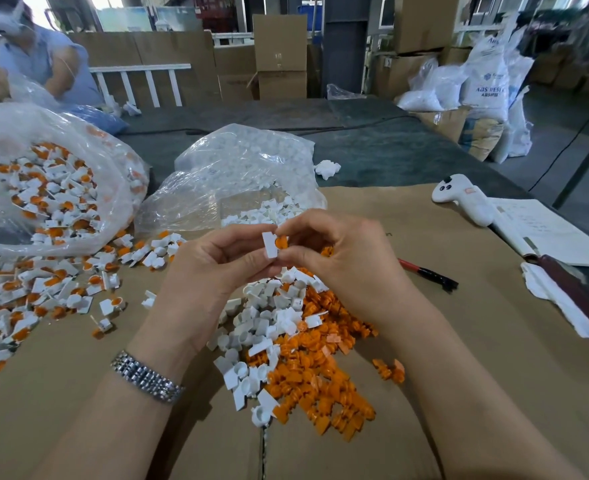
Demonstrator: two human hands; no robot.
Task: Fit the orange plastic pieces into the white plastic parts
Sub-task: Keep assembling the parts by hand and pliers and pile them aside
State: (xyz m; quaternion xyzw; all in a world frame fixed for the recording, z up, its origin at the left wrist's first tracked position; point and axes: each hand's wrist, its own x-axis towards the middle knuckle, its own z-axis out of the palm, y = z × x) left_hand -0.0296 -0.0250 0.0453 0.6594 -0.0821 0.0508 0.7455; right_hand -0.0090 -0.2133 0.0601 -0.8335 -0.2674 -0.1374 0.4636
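Cardboard covered your counter, with stacked boxes and white sacks behind. You held both hands up over the mixed pile of loose white parts and orange pieces. Your left hand, with a metal watch on its wrist, pinched a white part between thumb and curled fingers. Your right hand pinched an orange piece with its fingertips, touching the white part's right side; I could not tell how far it was seated. Beyond the pile lay a clear bag spilling white parts. Left of the pile sat a scatter of fitted white-and-orange pieces, and above that a second bag full of the same. Right of the pile lay a red-and-black pen, then a white controller and a notebook. Far left of the pile, across the counter, another person handled a plastic bag.
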